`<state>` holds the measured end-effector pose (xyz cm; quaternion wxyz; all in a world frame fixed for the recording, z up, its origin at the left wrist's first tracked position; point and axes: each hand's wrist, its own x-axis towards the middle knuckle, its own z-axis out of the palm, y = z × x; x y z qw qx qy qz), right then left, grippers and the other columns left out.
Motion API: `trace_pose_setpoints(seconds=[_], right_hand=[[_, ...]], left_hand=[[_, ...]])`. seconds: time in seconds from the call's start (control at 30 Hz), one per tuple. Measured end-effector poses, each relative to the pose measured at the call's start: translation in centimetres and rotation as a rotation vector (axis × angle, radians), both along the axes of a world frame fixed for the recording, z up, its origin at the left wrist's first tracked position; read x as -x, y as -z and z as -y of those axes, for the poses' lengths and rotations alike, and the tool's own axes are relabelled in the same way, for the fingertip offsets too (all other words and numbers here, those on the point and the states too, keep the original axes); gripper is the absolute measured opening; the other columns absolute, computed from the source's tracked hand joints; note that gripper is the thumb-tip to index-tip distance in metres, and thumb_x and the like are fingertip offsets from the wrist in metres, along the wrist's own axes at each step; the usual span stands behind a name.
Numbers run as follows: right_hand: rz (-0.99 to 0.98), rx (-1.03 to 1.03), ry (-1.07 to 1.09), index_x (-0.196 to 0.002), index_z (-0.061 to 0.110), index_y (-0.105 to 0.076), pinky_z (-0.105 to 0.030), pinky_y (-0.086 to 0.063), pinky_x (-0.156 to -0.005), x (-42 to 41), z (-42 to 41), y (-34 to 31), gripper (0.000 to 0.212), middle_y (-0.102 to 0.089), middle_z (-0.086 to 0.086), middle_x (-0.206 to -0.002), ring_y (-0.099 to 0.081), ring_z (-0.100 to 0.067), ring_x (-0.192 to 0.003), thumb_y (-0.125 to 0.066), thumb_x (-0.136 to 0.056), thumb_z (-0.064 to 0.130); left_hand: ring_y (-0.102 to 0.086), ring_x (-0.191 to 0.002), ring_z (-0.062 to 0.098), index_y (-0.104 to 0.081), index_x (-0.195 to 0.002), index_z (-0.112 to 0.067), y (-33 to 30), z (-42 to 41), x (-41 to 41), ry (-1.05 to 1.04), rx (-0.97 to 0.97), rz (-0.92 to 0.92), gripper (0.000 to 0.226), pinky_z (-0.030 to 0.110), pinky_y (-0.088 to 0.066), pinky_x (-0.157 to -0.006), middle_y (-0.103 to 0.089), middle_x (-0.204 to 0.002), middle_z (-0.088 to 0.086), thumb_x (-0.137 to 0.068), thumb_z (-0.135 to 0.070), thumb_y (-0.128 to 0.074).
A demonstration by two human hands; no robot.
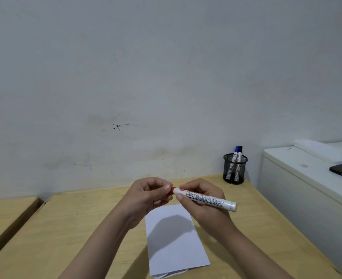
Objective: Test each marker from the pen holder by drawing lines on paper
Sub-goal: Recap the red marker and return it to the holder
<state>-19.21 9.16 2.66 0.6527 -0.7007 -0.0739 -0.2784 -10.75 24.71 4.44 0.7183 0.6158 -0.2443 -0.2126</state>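
**Marker held in both hands above the paper**

Right hand (203, 200) is wrapped around the barrel of a white marker (206, 199), thumb and fingers closed on it, printed label facing up. Left hand (149, 195) pinches the red cap (172, 190) at the marker's left end between thumb and fingertips. Cap looks seated or nearly so; can't tell for sure. Paper (176, 244) lies flat on the table (69, 228) directly below the grip, no lines visible. Pen holder (235, 169) stands beyond and right of the grip, two markers (238, 151) inside.
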Motion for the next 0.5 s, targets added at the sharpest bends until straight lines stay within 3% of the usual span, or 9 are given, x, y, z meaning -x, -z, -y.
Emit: trace_pose_setpoints(seconds=[0.27, 0.33, 0.43, 0.5], right_hand=[[0.108, -0.025, -0.050, -0.072, 0.014, -0.072, -0.012, -0.046, -0.057, 1.0, -0.3, -1.2, 0.018, -0.072, 0.012, -0.065, -0.063, 0.000, -0.060, -0.076, -0.071, -0.004], [0.113, -0.039, -0.056, -0.072, 0.013, -0.073, -0.013, -0.047, -0.058, 0.9, -0.1, -1.2, 0.018, -0.073, 0.009, -0.067, -0.064, -0.001, -0.062, -0.076, -0.070, -0.004], [-0.031, -0.154, -0.067, -0.076, 0.017, -0.075, -0.017, -0.047, -0.055, 0.2, 0.4, -0.6, 0.017, -0.072, 0.005, -0.069, -0.062, -0.005, -0.062, -0.083, -0.065, 0.007], [-0.223, -0.422, -0.156, -0.087, 0.018, -0.074, -0.022, -0.043, -0.052, -0.8, 0.5, 0.6, 0.029, -0.067, 0.006, -0.071, -0.055, -0.006, -0.056, -0.082, -0.059, 0.019]], left_hand=[[-0.063, -0.070, 0.018, -0.071, -0.073, -0.007, -1.4, -0.5, 1.0, -0.012, 0.007, 0.137, 0.006, 0.025, -0.057, -0.074, -0.067, -0.073, 0.011, -0.069, -0.012, -0.071], [-0.062, -0.066, 0.016, -0.070, -0.076, -0.005, -1.5, -0.3, 1.2, -0.009, -0.005, 0.184, 0.010, 0.023, -0.055, -0.068, -0.067, -0.069, 0.006, -0.072, -0.014, -0.069], [-0.062, -0.062, 0.012, -0.068, -0.080, -0.001, -1.2, 0.7, 1.1, -0.082, -0.065, 0.280, 0.011, 0.018, -0.051, -0.063, -0.065, -0.063, 0.000, -0.077, -0.010, -0.071], [-0.064, -0.062, 0.012, -0.068, -0.079, -0.002, -0.9, 1.8, 0.7, -0.181, -0.088, 0.309, 0.004, 0.019, -0.051, -0.063, -0.065, -0.064, 0.004, -0.079, -0.006, -0.068]])
